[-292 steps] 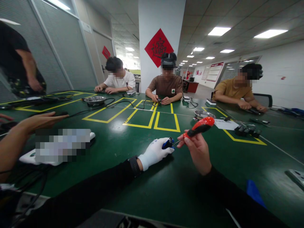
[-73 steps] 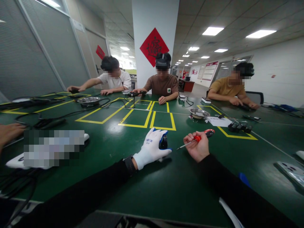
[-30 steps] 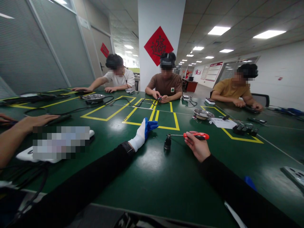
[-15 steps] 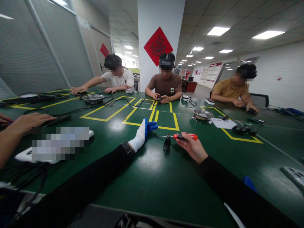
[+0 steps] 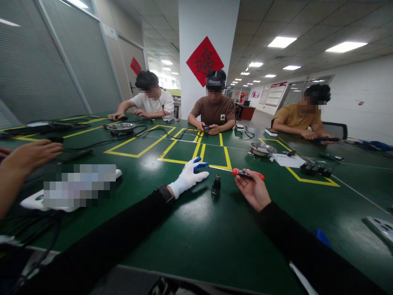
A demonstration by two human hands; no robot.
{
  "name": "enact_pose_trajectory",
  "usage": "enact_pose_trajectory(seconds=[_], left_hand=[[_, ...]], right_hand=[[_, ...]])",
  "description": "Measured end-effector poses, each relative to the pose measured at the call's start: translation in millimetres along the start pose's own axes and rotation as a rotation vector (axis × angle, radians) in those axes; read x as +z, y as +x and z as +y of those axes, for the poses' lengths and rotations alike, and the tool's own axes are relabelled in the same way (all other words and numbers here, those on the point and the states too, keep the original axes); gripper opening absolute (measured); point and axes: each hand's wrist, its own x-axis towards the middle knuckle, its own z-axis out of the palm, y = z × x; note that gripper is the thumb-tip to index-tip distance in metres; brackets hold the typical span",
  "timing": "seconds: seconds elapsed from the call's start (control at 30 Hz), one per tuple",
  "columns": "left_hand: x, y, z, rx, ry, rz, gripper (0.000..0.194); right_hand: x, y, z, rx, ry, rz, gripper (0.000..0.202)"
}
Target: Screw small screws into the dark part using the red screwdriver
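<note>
My right hand [image 5: 254,192], bare, grips a screwdriver [image 5: 248,174] by its red and black handle. The shaft points left, across and above a black stepped cylindrical part [image 5: 216,185] that stands upright on the green table. My left hand [image 5: 190,177] wears a white glove with blue on the palm and fingers. Its thumb and fingers are apart, with the screwdriver's tip right at the fingertips; whether they touch is unclear.
Yellow tape outlines [image 5: 196,160] mark the green table [image 5: 196,237]. A metal bowl [image 5: 263,149], paper [image 5: 287,160] and black blocks [image 5: 316,168] lie to the right. A white device [image 5: 30,200] and a co-worker's hand [image 5: 39,153] are at left. Several people sit around the table.
My left hand has turned, its fingers now parted near the screwdriver's tip. My right hand has shifted slightly right with the screwdriver, whose shaft now slants up to the left.
</note>
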Motion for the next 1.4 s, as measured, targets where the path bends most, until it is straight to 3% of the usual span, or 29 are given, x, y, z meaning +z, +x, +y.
enact_pose_trajectory(seconds=[0.23, 0.33, 0.4, 0.53, 0.6, 0.77, 0.87, 0.97, 1.07, 1.13, 1.4], left_hand=[[-1.7, 2, -5, 0.126, 0.099, 0.119, 0.033], [-3.1, 4, -4, 0.126, 0.111, 0.134, 0.031], [-3.8, 4, -2, 0.136, 0.124, 0.171, 0.027], [-2.4, -1, 10, 0.165, 0.073, 0.231, 0.030], [0.8, -8, 19, 0.217, 0.033, 0.269, 0.030], [14.7, -33, 39, 0.310, -0.003, 0.236, 0.028], [21.3, -47, 47, 0.356, 0.175, 0.109, 0.031], [25.4, -57, 52, 0.541, 0.381, -0.080, 0.030], [29.3, -61, 54, 0.673, 0.426, -0.217, 0.030], [31.7, -61, 53, 0.703, 0.422, -0.238, 0.030], [32.7, -62, 49, 0.658, 0.434, -0.281, 0.031]], right_hand=[[2, -1, 3, -0.007, -0.012, -0.022, 0.007], [3, -3, 2, -0.105, -0.115, -0.109, 0.014], [3, -3, -1, -0.272, -0.359, -0.212, 0.019], [1, -4, -4, -0.582, -1.170, -0.540, 0.019], [3, -8, -4, -0.606, -1.433, -0.656, 0.022], [14, -23, -3, -0.553, -1.729, -0.679, 0.017], [19, -28, -5, -0.587, -1.742, -0.606, 0.025], [20, -30, -6, -0.737, -1.584, -0.500, 0.032], [23, -34, -5, -0.926, -1.331, -0.645, 0.021], [24, -38, -4, -1.005, -1.211, -0.741, 0.017], [23, -39, -5, -1.114, -1.190, -0.793, 0.022]])
